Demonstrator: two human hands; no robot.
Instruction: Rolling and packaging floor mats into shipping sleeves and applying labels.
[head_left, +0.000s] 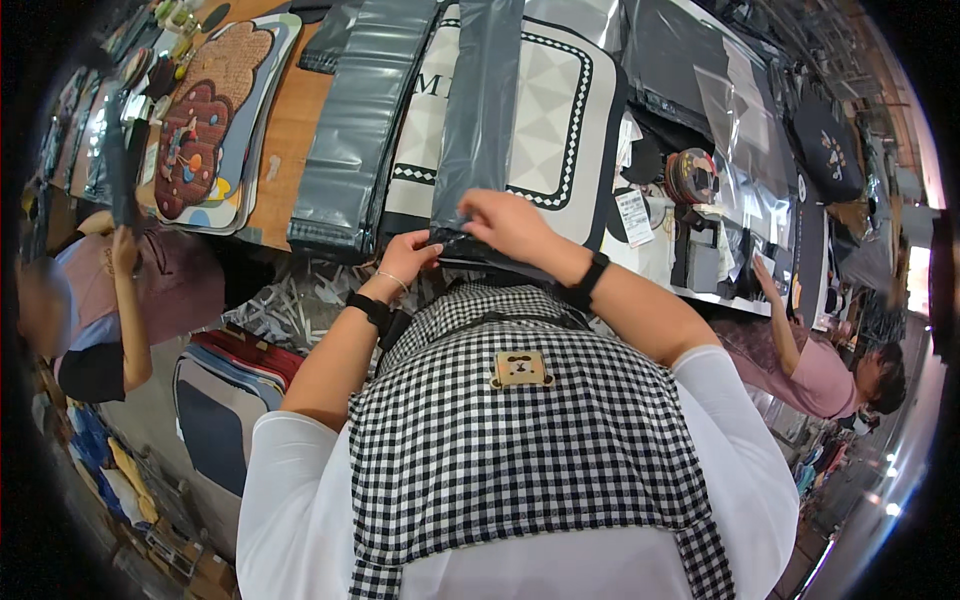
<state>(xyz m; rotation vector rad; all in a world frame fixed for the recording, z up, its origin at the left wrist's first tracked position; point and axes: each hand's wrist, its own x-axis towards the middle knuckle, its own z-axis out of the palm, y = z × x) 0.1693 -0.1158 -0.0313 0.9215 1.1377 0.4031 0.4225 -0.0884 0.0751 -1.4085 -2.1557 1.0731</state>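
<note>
A narrow dark grey plastic mailing bag (pixel 476 110) lies lengthwise over a pale mat (pixel 560 120) with a black border and a checkered diamond frame. My left hand (pixel 405 265) pinches the near end of this bag at the table's edge. Just above the same end, my right hand (pixel 508 225) has its fingers curled together; whatever they grip, if anything, is too small to make out. To the left of the mat rests a stack of folded grey plastic bags (pixel 350 130).
Brown and patterned mats (pixel 200 130) are piled at the far left. Tape rolls (pixel 692 176) and clear plastic film (pixel 740 120) lie to the right. Below, scraps (pixel 330 295) litter the floor beside stacked mats (pixel 215 400). Co-workers stand at left (pixel 130 290) and right (pixel 800 360).
</note>
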